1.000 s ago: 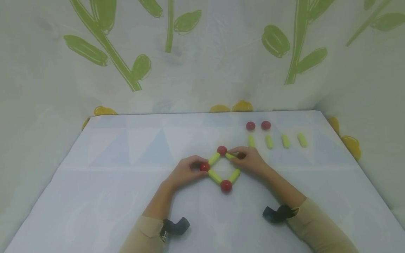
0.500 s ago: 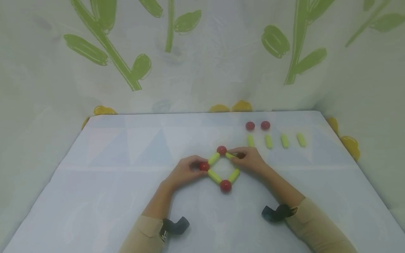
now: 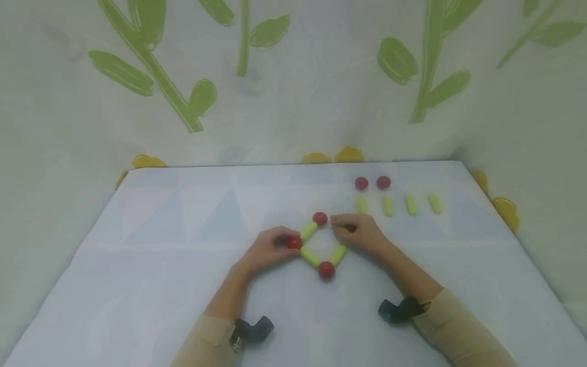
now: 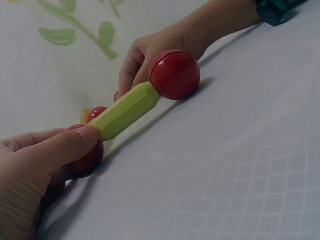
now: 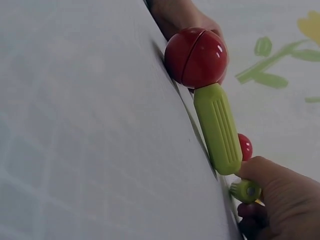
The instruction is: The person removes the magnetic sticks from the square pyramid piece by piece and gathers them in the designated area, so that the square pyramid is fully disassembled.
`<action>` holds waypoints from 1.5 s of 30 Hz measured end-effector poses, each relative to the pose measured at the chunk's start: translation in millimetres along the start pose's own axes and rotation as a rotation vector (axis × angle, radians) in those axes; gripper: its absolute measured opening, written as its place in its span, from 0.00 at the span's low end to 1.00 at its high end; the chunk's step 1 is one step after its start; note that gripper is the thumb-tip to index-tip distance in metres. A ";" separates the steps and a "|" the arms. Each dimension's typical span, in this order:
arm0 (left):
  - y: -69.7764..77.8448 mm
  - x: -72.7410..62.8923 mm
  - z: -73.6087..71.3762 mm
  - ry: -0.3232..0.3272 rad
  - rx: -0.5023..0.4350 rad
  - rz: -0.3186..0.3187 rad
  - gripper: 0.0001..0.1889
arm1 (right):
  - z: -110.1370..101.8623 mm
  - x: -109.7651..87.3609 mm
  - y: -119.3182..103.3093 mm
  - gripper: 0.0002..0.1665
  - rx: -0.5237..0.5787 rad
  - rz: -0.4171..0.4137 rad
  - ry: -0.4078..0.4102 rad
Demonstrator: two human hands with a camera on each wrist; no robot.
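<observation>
With the left hand (image 3: 270, 250) gripping a glossy red ball (image 3: 295, 242) and the right hand (image 3: 362, 232) pinching a ribbed yellow-green rod (image 5: 246, 191) just beside the far glossy red sphere (image 3: 320, 219) on the pale counter (image 3: 160, 295), slow, level alignment seems safest.

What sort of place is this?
Likely a play or filming booth, going by the leaf-printed backdrop behind and beside the pale table, and the red balls and yellow-green rods on it.
</observation>
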State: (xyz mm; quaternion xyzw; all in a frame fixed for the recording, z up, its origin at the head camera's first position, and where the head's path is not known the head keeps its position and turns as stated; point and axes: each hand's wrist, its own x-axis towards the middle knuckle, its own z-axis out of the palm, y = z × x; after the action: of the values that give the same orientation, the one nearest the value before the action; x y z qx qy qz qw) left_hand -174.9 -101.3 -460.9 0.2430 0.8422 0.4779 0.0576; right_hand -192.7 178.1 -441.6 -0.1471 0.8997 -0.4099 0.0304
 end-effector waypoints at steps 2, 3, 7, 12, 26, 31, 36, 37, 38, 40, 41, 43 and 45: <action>-0.9 1.3 0.9 -0.004 0.003 -0.001 0.20 | -3.6 -1.3 1.4 0.15 -0.014 -0.006 -0.013; -1.0 1.8 1.4 -0.006 0.007 -0.004 0.20 | -5.6 -2.2 1.8 0.15 -0.025 -0.006 -0.021; 0.6 2.2 2.2 -0.015 0.010 -0.006 0.19 | -13.9 -7.8 5.2 0.20 -0.068 -0.001 -0.063; 2.8 1.3 1.0 -0.011 0.016 0.000 0.19 | -24.3 -14.6 14.2 0.25 -0.077 -0.054 -0.092; 2.3 1.1 0.1 -0.005 0.001 0.011 0.19 | -71.8 -50.6 37.1 0.25 -0.144 -0.073 -0.080; 1.4 1.5 0.1 -0.005 -0.001 0.006 0.19 | -93.7 -66.0 50.1 0.25 -0.133 -0.104 -0.017; 1.5 1.2 -0.3 -0.004 -0.004 0.004 0.20 | -114.8 -79.9 61.0 0.28 -0.130 -0.052 0.027; 1.8 1.2 -0.3 -0.004 -0.004 0.003 0.20 | -118.9 -82.4 64.2 0.29 -0.138 -0.035 0.032; 1.9 1.1 -0.4 -0.003 -0.003 0.002 0.20 | -123.3 -85.2 67.0 0.30 -0.147 -0.017 0.035; 2.0 0.9 -0.5 -0.002 -0.001 0.000 0.20 | -131.8 -90.4 74.2 0.31 -0.163 0.012 0.042; 2.0 0.9 -0.5 -0.002 0.001 -0.001 0.20 | -136.1 -93.3 77.4 0.31 -0.175 0.030 0.043; 2.3 1.1 -0.7 -0.004 0.005 -0.006 0.20 | -144.8 -98.5 83.5 0.32 -0.192 0.061 0.043; 2.7 1.1 -1.1 -0.003 0.003 -0.006 0.20 | -152.4 -102.5 89.4 0.32 -0.197 0.075 0.051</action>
State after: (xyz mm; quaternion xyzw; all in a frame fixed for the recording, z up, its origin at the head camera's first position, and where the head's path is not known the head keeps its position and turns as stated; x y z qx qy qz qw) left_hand -175.3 -100.5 -457.8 0.2413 0.8436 0.4760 0.0601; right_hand -142.9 374.4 -414.2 -0.1050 0.9410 -0.3216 0.0080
